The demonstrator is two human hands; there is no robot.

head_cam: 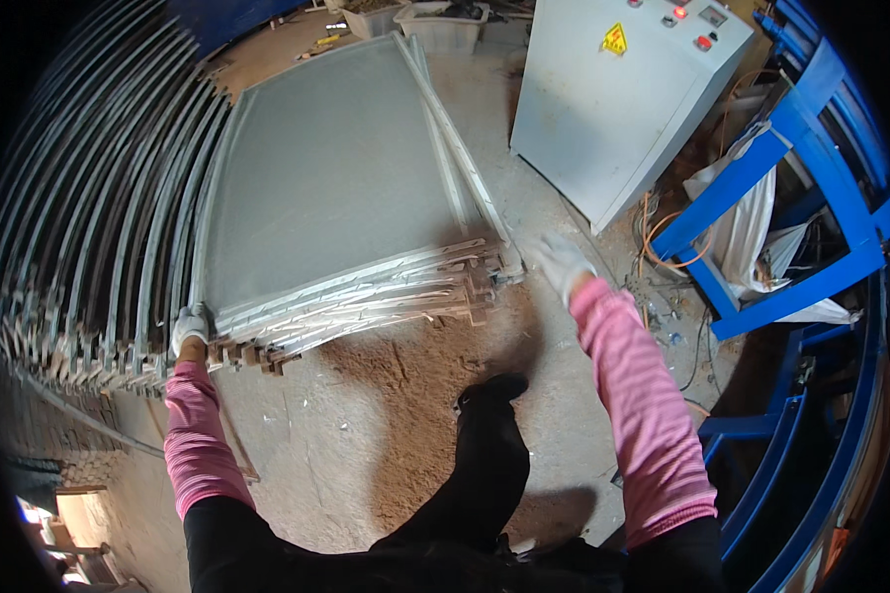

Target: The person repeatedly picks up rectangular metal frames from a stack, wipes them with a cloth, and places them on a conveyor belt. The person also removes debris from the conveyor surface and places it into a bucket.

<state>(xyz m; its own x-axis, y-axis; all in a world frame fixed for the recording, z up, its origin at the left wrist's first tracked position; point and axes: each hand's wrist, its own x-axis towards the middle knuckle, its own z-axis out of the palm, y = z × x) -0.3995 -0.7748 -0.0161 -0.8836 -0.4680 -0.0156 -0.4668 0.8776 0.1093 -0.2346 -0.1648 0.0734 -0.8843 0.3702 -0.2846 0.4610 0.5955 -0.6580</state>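
A stack of flat metal-framed mesh screens [341,163] lies before me, the grey mesh of the uppermost one facing up. My left hand [190,326], in a white glove, is closed around the near left corner of a frame at the stack's left side; its fingertips are partly hidden. My right hand [560,263], also gloved, hangs just off the stack's near right corner. Its fingers are apart and slightly blurred, with nothing in them. Along the right side, a loose-looking frame rail [456,141] lies at a slant to the one beneath.
Many similar frames [81,200] stand on edge in a row at left. A grey control cabinet [608,111] with red buttons stands at far right, beside a blue steel frame [793,304]. Brown granular material [415,415] covers floor by my foot. White tubs [445,30] sit behind.
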